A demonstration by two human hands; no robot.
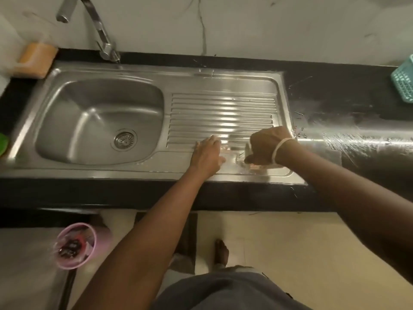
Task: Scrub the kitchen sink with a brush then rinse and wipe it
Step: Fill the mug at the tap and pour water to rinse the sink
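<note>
Two hands over the drainboard (223, 115) of one steel sink (143, 70). Left hand (207, 153) flat on the near ribs, fingers straight and spread a little, holding nothing. Right hand (266, 148) just beside it, curled down over the near right corner of the drainboard, one pale band (279, 148) round the wrist; something pale and blurred under the fingers, but cannot tell what, nor whether gripped. No brush plainly visible. Wet sheen and a small puddle under the right hand.

One basin (98, 121) on the left of the sink, holding nothing but one round drain strainer (125, 139) near its front right. One chrome tap (98, 30) at the back, spout swung out toward the upper left.

One black worktop (335, 104) around the sink, streaked wet on the right. On it: one orange sponge-like block (35, 59) at the back left corner, touching the wall; one teal slotted basket (404, 81) at the far right edge, contents out of view; one green thing (3, 142) cut off at the left edge.

One pink bucket (76, 245) on the floor below the worktop, with dark and reddish scraps inside, too blurred to name. One bare foot (221, 251) on pale floor tiles, grey clothing at the bottom edge
</note>
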